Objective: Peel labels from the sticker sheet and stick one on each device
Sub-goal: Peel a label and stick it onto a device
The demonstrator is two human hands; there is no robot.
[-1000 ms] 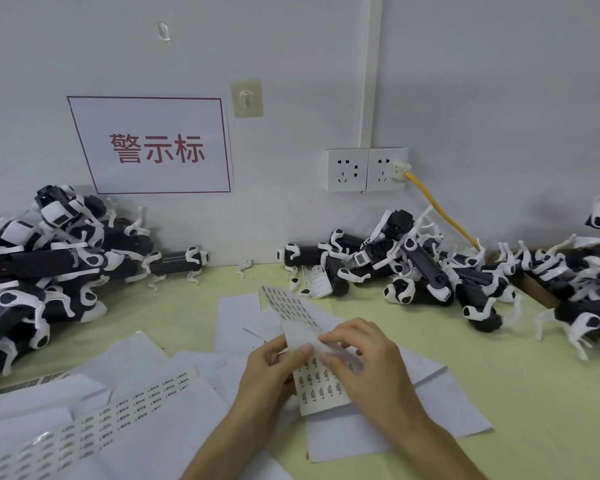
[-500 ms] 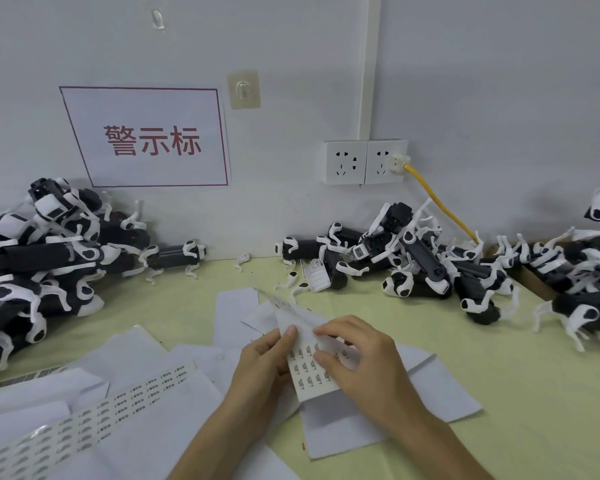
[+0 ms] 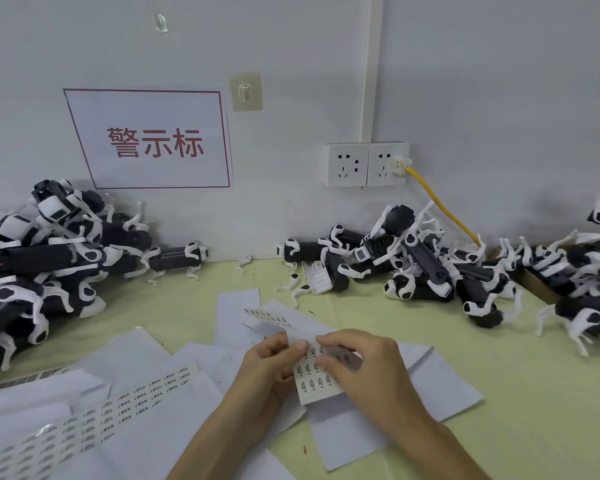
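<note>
A white sticker sheet (image 3: pixel 313 380) printed with small dark labels is held just above the table, its far end folded over and pointing away from me. My left hand (image 3: pixel 269 367) pinches the sheet's left edge between thumb and fingers. My right hand (image 3: pixel 362 363) rests on the sheet's right side, its thumb and fingertips pressed on the labels beside the left thumb. Black-and-white devices lie in piles at the left (image 3: pixel 39 268), at the back middle (image 3: pixel 409 268) and at the right (image 3: pixel 575 282), all beyond my hands.
Blank white backing sheets (image 3: pixel 142 368) and a long strip of labels (image 3: pixel 94 420) litter the yellow-green table (image 3: pixel 516 393) in front of me. Loose white clips (image 3: pixel 293 282) lie near the middle pile. A yellow cable (image 3: pixel 444 209) runs from the wall socket behind the devices.
The sheet's far end has folded down flatter. Both hands shifted a little on the sheet and the thumbs now meet at its upper edge.
</note>
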